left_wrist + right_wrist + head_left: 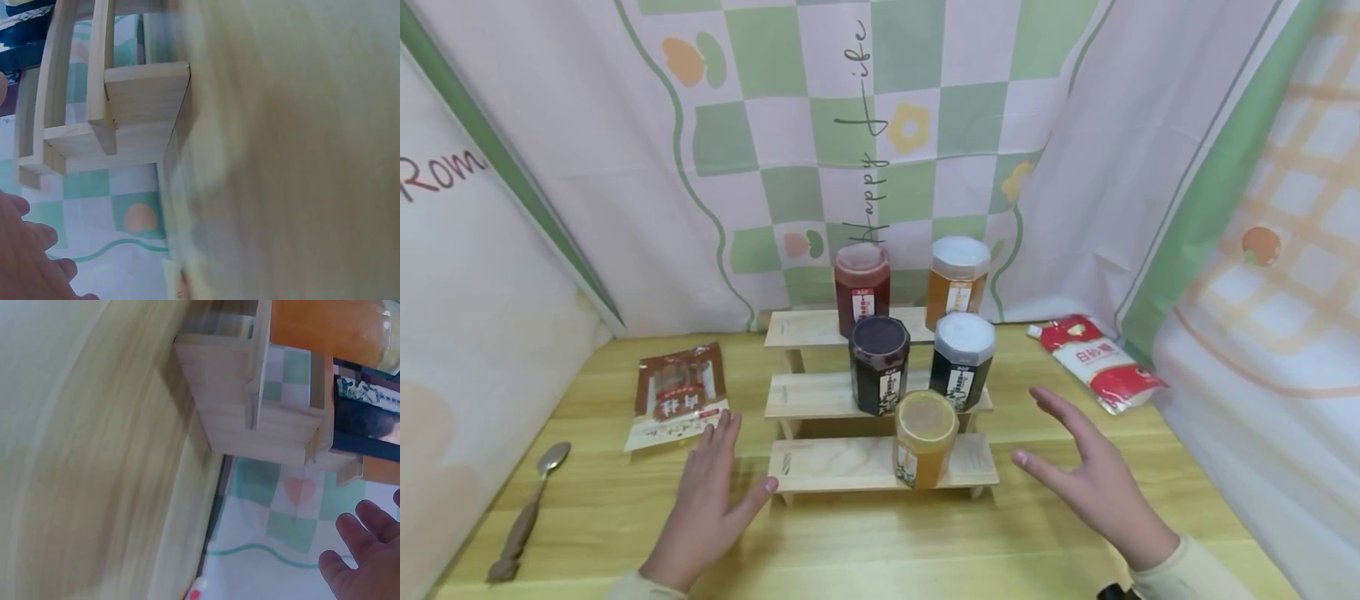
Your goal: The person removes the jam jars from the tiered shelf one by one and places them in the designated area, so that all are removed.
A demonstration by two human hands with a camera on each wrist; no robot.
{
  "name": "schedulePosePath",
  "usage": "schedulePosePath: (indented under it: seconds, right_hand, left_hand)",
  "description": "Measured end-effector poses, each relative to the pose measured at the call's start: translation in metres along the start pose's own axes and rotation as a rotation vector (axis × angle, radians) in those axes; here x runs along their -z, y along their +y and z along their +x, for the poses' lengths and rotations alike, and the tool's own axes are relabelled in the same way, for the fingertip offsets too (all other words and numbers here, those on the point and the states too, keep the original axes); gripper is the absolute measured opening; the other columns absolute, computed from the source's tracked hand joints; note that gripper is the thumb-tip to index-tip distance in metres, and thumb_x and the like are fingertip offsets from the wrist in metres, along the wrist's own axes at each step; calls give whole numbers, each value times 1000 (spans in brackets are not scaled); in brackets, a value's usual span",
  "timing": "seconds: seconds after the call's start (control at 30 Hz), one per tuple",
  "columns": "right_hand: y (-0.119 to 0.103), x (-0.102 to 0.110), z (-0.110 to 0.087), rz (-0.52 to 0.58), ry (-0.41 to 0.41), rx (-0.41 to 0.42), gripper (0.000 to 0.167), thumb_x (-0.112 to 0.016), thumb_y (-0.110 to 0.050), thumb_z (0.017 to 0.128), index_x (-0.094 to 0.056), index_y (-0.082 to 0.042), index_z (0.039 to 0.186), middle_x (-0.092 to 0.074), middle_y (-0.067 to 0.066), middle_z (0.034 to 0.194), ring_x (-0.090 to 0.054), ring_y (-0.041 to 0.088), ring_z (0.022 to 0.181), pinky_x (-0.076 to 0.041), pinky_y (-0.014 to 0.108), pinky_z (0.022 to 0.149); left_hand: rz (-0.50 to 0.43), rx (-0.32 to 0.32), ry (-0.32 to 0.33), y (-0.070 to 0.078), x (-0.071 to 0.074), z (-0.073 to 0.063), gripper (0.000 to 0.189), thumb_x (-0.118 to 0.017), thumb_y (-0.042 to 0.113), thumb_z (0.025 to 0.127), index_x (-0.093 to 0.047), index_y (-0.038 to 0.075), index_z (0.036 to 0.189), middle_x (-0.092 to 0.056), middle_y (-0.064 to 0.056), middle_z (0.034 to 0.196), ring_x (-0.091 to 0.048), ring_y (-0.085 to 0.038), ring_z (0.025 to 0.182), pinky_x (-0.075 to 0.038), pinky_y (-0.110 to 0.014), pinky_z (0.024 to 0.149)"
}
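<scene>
My left hand (pixel 706 497) hovers with spread fingers left of a three-step wooden rack (pixel 827 464) and holds nothing. On the other side, my right hand (pixel 1093 483) is likewise spread, thumb apart, holding nothing. A yellow jar (pixel 925 442) stands on the lowest step toward its right. The middle step bears a dark jar (pixel 878 367) with a dark lid and another dark jar (pixel 962 360) with a white lid. On top stand a red jar (pixel 862 292) and an orange jar (pixel 957 279). In the right wrist view the fingers (pixel 359 540) are apart from the rack.
A brown food packet (pixel 677 392) lies beyond my left hand. A spoon (pixel 531 508) with a brown handle lies at the far left. A red and white pouch (pixel 1097 361) lies at the back right. A patterned cloth (pixel 910 108) hangs behind the table (pixel 880 550).
</scene>
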State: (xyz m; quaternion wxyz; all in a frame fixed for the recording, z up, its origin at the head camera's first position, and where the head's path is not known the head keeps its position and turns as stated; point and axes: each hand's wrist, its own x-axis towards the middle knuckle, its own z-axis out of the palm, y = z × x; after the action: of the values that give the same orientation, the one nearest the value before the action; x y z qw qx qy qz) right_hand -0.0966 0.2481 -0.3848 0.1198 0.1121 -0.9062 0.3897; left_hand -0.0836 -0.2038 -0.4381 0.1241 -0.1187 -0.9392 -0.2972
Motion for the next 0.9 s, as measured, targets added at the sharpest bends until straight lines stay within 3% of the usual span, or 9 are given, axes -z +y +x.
schedulePosePath:
  seconds: [0.13,0.23,0.33,0.4,0.57,0.73,0.83,0.9]
  right_hand:
    - [-6,0,6,56,21,17,75,-79,-22,88,-41,-14,152,-46,16,152,-42,44,135,-32,73,102]
    - [-11,1,14,74,41,49,70,-78,-18,89,-44,-12,150,-48,13,150,-45,39,134,-35,46,114]
    - [-16,2,24,71,54,82,67,-78,-17,89,-47,-10,148,-50,12,149,-48,35,132,-33,16,108]
    - [-20,3,31,77,53,96,65,-77,-16,89,-48,-8,147,-51,12,148,-49,35,132,-30,7,103]
    - [-28,8,47,99,33,83,63,-75,-21,93,-47,-7,147,-50,13,149,-47,35,135,-31,6,103]
    - [-33,12,65,151,29,59,60,-72,-24,95,-48,-4,145,-51,13,148,-46,34,136,-34,5,102]
    - [-35,14,78,177,13,38,61,-71,-25,96,-46,-3,146,-50,14,148,-45,33,137,-37,17,109]
    - [-38,16,88,199,-3,20,63,-71,-27,96,-44,-2,148,-49,15,150,-44,34,139,-37,32,114]
  left_hand:
    - [-99,58,-32,1,-4,0,99,-68,46,94,-3,14,162,-9,-20,166,-10,-53,147,-16,-77,108]
    - [-168,101,-61,3,-6,1,103,-68,49,93,-1,14,162,-6,-21,166,-10,-53,147,-19,-76,108]
    - [-228,136,-92,4,-10,3,105,-69,50,91,0,12,162,-4,-22,166,-13,-52,146,-19,-73,110]
    - [-257,161,-124,4,-13,4,107,-70,51,90,-1,12,162,-6,-21,166,-15,-52,146,-19,-71,111]
    - [-289,242,-204,5,-19,8,108,-73,52,88,-4,14,162,-11,-19,166,-24,-52,143,-22,-68,112]
    - [-302,310,-223,7,-25,7,109,-73,54,86,-6,14,162,-17,-24,163,-37,-56,135,-30,-70,108]
    - [-313,328,-222,7,-28,7,109,-73,56,85,-8,13,162,-20,-28,161,-39,-56,133,-33,-70,106]
    - [-335,336,-223,7,-30,8,110,-75,55,85,-9,11,161,-22,-29,160,-37,-55,135,-31,-68,108]
